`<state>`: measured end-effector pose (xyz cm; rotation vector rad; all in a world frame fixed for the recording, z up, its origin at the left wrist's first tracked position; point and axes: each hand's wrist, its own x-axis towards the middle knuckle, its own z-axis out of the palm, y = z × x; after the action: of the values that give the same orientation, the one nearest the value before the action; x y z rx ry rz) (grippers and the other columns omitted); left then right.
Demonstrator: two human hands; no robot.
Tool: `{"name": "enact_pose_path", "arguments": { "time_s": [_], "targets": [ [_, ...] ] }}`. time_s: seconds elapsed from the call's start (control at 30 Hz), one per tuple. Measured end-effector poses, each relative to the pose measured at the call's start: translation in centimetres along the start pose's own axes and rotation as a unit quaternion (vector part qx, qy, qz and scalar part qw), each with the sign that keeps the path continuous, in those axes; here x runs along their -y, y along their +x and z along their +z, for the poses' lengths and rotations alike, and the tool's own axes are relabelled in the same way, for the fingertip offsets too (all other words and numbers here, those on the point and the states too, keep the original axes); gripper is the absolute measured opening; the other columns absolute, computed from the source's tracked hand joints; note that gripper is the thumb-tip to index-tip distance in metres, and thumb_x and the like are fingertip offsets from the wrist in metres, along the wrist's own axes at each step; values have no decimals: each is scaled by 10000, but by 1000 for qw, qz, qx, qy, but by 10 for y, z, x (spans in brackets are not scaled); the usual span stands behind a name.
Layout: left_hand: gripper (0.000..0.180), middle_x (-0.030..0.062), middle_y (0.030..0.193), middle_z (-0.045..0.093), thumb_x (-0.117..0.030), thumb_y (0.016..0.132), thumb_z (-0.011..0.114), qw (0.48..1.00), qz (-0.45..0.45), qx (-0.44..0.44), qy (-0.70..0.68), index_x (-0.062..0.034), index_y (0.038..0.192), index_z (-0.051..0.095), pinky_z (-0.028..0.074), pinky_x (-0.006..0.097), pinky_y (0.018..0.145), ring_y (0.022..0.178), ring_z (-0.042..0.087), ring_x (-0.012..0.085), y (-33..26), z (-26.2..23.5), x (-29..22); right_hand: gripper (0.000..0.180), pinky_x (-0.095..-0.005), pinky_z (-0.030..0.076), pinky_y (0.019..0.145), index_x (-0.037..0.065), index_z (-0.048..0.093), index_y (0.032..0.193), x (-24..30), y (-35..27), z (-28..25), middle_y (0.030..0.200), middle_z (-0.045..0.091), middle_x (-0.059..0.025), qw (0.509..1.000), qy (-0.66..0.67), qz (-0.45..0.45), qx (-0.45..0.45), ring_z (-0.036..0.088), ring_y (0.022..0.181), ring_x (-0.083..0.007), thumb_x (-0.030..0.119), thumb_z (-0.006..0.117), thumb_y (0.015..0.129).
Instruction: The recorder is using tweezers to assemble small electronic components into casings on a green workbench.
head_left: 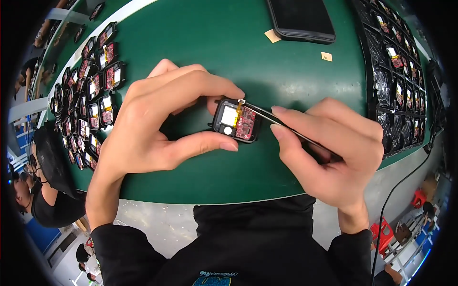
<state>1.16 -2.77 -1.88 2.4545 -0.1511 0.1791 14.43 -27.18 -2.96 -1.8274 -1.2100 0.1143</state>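
Note:
Between the thumb and fingers of my left hand [162, 114] is a small black watch-like case [237, 120], its inside facing up. A red circuit board, a silver-white battery, a yellow flex strip and a round white dot show in it. My right hand [334, 148] pinches a pair of thin dark tweezers [291, 131]. Their tips meet the upper edge of the case, beside a small white connector at the end of the flex strip. Whether the tips grip the connector or only touch it, I cannot tell.
Many similar open cases [107, 109] crowd the table's left side. At the right stands a black compartment tray [384, 107] with more of them. A dark phone [305, 21] and small paper pieces [326, 56] lie at the back of the green table [191, 183]. Another person [52, 200] sits at left.

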Motion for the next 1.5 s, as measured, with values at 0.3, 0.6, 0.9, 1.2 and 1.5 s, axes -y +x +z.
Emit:
{"name": "enact_pose_path", "arguments": {
  "time_s": [0.3,0.6,0.9,1.2,1.5],
  "targets": [
    [690,23,856,706,-457,647,1003,1000,21,-3,18,-34,1164,832,333,307,672,658,479,126,2,0,3,351,-264,329,471,-3,880,1082,-9,-3,12,757,669,-32,997,-17,-64,-33,490,525,-70,-107,887,747],
    [736,64,990,795,-562,710,960,998,34,39,-42,3,1162,828,347,304,722,658,497,114,4,-8,13,254,-259,351,485,-29,873,1047,-3,1,2,712,703,-55,999,43,-8,4,541,535,-83,-100,864,803],
    [729,76,1048,816,-580,746,947,997,38,56,-47,2,1168,832,340,298,718,683,543,108,5,-11,12,211,-245,376,498,-42,867,1020,-2,0,-6,714,724,-68,995,85,33,37,589,547,-87,-102,842,819],
    [673,68,1009,806,-524,739,959,997,53,51,-14,-12,1157,835,349,310,715,759,620,134,5,-8,12,204,-252,344,495,-22,872,1021,-3,-1,1,707,706,-46,995,87,44,34,543,537,-74,-89,847,830],
    [614,98,989,821,-489,770,945,996,65,55,1,11,1112,839,407,352,801,858,735,222,5,-9,8,204,-249,320,482,-10,874,1015,-1,0,2,698,691,-32,996,80,41,26,518,518,-60,-89,844,829]
  ]
}}
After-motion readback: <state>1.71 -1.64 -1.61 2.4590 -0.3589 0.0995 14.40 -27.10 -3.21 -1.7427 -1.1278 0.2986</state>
